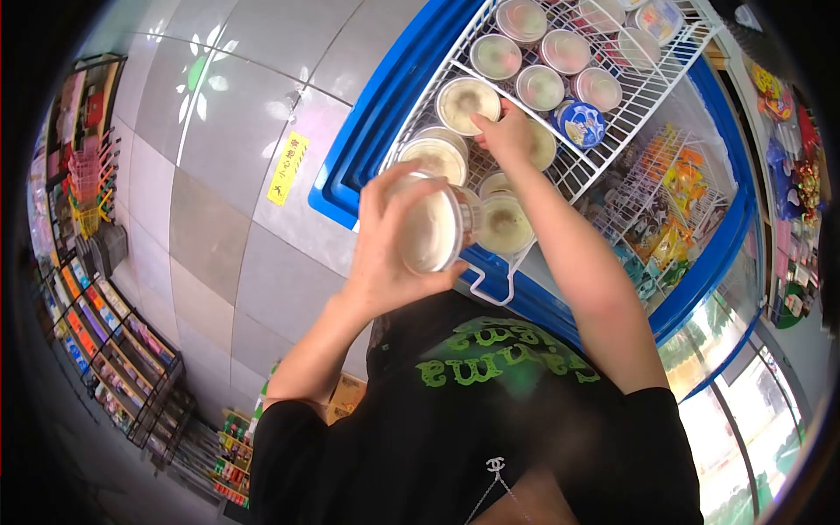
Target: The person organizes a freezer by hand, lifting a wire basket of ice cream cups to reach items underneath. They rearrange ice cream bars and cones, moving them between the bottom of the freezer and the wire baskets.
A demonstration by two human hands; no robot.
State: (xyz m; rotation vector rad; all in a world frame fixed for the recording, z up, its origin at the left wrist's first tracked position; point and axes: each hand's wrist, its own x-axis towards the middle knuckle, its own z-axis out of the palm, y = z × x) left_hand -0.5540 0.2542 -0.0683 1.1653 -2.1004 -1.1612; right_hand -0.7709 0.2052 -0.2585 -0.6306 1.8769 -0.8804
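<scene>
My left hand [385,236] is wrapped around an ice cream cup [430,232] with a clear lid and pale contents, raised over the near edge of a white wire basket [604,159]. Inside the basket, my right hand [507,136] grips the edge of another pale ice cream cup [464,103], thumb on its lid. More pale cups stand around both hands, including one stack [505,223] at the near end. Beyond a wire divider are several cups [564,52] with pinkish and greenish contents, and a blue-lidded cup [582,125].
The basket sits in a blue-rimmed chest freezer [350,166]. Lower inside, another wire basket holds colourful packets [678,188]. A yellow floor sticker [289,168] marks the grey tiles at left. Stocked shelves [96,341] line the far left, and hanging goods [787,166] the right.
</scene>
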